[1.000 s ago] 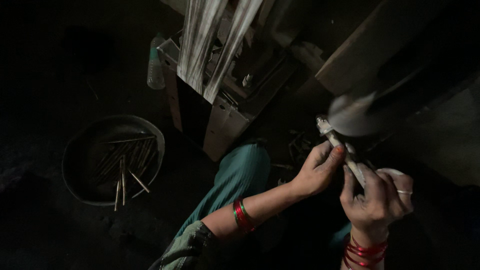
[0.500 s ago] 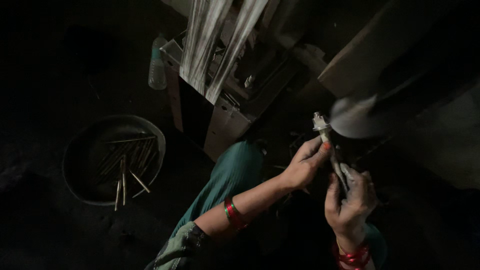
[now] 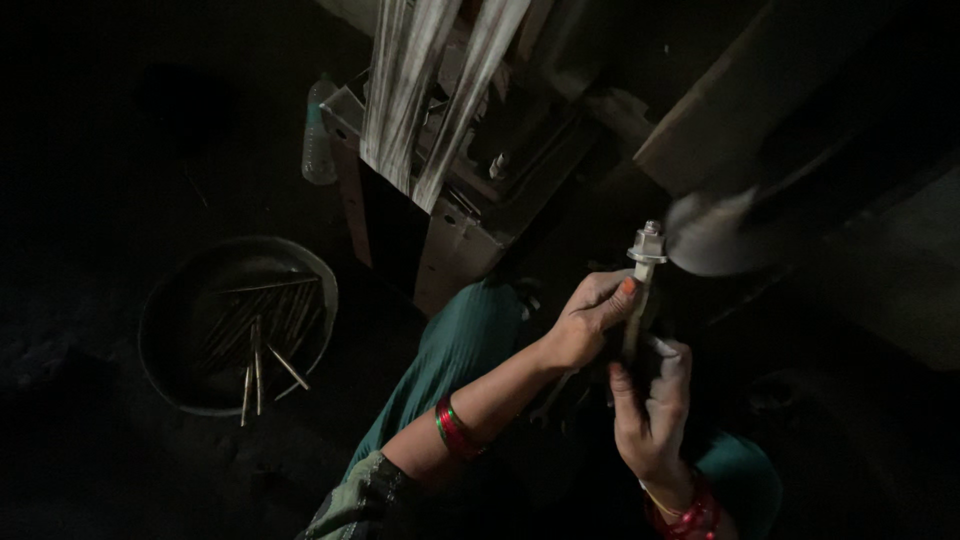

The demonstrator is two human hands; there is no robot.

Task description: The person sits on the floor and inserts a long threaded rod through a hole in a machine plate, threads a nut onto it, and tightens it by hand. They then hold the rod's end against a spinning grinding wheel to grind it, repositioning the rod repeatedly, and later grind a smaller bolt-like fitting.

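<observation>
While your left forearm comes up from the bottom middle of the frame, bent a bit at the wrist with red and green bangles [image 3: 455,430] on it, your left hand [image 3: 585,320] sits just right of centre with the fingers curled in. It's closed around the upper part of a long bolt [image 3: 640,290], thumb tip pressed right against the shank just under the nut and washer at the top end. Your right hand [image 3: 650,410] rises from the lower right, wrist stacked with red bangles [image 3: 690,515], and it's wrapped around the lower part of that same bolt, fingers folded shut, directly below the left hand and pretty much touching it. So both hands are gripping the bolt, which stands nearly upright, head end pointing to the top of the frame, close to a blurry pale round thing [image 3: 715,235] to its right. Over on the left there's a round metal bowl [image 3: 165,300] with thin rods [image 3: 255,355] in it, well apart from your hands. Your green-clad knee [image 3: 465,340] sits between the bowl and the hands.
</observation>
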